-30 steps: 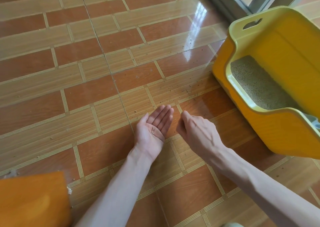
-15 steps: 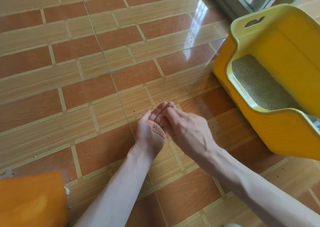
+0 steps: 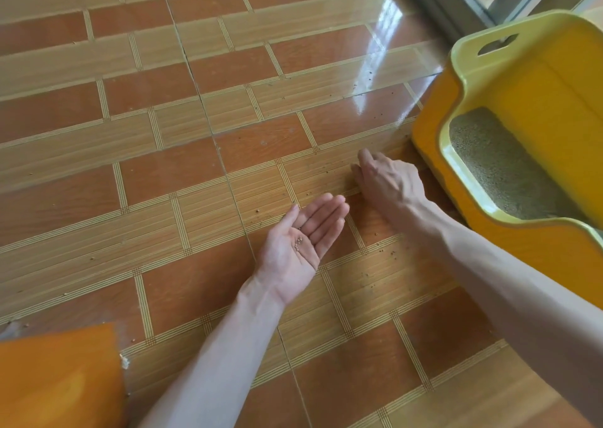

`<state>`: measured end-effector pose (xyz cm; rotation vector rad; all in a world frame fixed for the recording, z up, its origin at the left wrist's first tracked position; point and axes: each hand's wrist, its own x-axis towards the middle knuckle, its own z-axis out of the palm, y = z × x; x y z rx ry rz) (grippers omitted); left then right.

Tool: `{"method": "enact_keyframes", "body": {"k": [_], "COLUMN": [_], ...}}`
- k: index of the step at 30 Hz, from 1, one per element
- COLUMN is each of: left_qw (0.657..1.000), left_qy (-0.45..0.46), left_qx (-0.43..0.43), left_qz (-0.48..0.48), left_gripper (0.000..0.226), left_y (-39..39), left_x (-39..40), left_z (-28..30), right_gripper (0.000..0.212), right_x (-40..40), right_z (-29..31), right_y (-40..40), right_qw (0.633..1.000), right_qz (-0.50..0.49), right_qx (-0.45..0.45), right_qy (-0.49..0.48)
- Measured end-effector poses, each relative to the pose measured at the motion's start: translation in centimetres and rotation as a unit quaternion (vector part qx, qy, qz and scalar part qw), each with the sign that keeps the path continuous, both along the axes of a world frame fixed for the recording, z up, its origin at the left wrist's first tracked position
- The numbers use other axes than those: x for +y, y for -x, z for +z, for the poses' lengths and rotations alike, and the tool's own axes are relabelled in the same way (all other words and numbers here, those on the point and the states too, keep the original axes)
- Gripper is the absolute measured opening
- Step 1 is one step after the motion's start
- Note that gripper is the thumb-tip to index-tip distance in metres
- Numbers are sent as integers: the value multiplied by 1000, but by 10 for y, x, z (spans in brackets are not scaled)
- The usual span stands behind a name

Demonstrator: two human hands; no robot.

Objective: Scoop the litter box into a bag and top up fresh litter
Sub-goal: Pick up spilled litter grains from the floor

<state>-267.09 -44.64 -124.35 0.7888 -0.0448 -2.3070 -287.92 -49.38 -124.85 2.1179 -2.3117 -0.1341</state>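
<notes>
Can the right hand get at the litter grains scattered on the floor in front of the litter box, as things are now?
Probably yes: the right hand is low over the floor tiles beside the yellow litter box, with scattered grains by its fingertips and nothing between.

a yellow litter box is sitting on the floor at right, holding grey-tan litter (loose grains are lying scattered beside it).

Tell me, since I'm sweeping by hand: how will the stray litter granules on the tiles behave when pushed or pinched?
The granules look small and rounded, so they will probably roll on the glossy floor. They seem light: a few sit loose in the left hand's open palm. Pinching each one with the right hand likely goes slowly.
</notes>
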Motion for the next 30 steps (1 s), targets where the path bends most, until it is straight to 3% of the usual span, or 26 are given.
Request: {"method": "enact_keyframes", "body": {"k": [2,8,12,14,17,20,22,26,30], "left_qw": [1000,999,999,999,999,999,999,999,999], "left_qy": [-6,-21,-25,-29,-33,-36,-37,-33,-34], "left_qx": [4,14,13,13,14,14,13,4,-1], "left_qz": [6,22,26,29,31,34,37,33,35], "left_gripper": [50,50,50,50,50,50,51,51,52], "left_y": [-1,-3,-4,-4,-3,-2,-1,-1,-1], "left_x": [-1,-3,-3,-4,-4,-4,-4,-4,-3], "left_z": [0,-2,-3,-3,-2,-2,-2,-2,-2], "right_gripper": [10,17,12,7,21,31,31,25,17], "right_x": [-2,-2,-1,2,13,30,40,51,45], "right_z": [-2,0,-1,-2,0,-3,-7,-13,-18], "right_y": [-2,-9,-6,-1,7,12,13,9,4], "right_qw": [998,991,993,998,994,961,946,986,998], "right_qz": [11,43,43,31,-36,-149,-188,-64,20], "right_qx": [45,95,74,33,-95,-224,-259,-144,-49], "right_qy": [-40,-84,-76,-39,30,65,60,50,19]}}
